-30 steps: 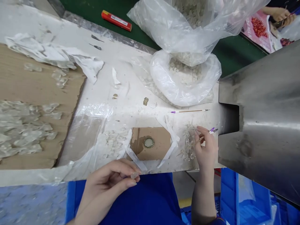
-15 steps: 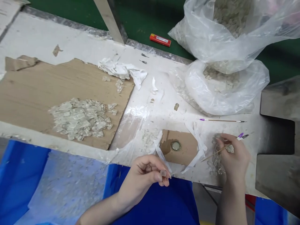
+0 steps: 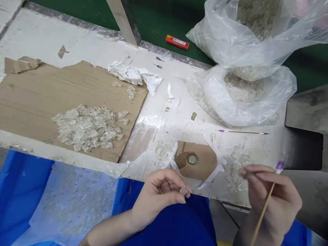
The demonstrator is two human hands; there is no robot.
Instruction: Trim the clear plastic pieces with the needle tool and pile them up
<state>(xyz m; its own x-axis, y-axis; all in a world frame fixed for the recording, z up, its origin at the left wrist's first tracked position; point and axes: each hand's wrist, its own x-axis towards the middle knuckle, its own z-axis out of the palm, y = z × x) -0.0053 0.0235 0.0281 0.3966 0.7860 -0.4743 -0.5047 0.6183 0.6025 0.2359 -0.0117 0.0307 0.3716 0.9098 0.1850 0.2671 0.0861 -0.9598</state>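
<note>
My left hand [image 3: 164, 191] pinches a small clear plastic piece [image 3: 183, 191] between thumb and fingers, in front of the table edge. At the lower right my right hand [image 3: 274, 196] is closed around a thin wooden brush [image 3: 263, 213] with a purple band at its upper end. Its thumb and forefinger meet at the tips; whether something small is between them I cannot tell. Beside those fingertips lies a loose group of clear pieces [image 3: 237, 164]. Between the hands, a round bottle cap holding pale liquid [image 3: 192, 159] sits on a small cardboard piece [image 3: 205, 167].
A heap of clear pieces [image 3: 88, 128] lies on the large cardboard sheet [image 3: 33, 99]. Small whitish pieces [image 3: 164, 149] lie left of the cap. Behind are a second brush [image 3: 243, 132], open plastic bags [image 3: 246, 109], a white cloth [image 3: 128, 72] and a red box [image 3: 177, 42].
My right hand has moved right and toward me from above the clear pieces, and the brush in it has swung to a steeper angle. My left hand has shifted slightly right, still pinching its piece.
</note>
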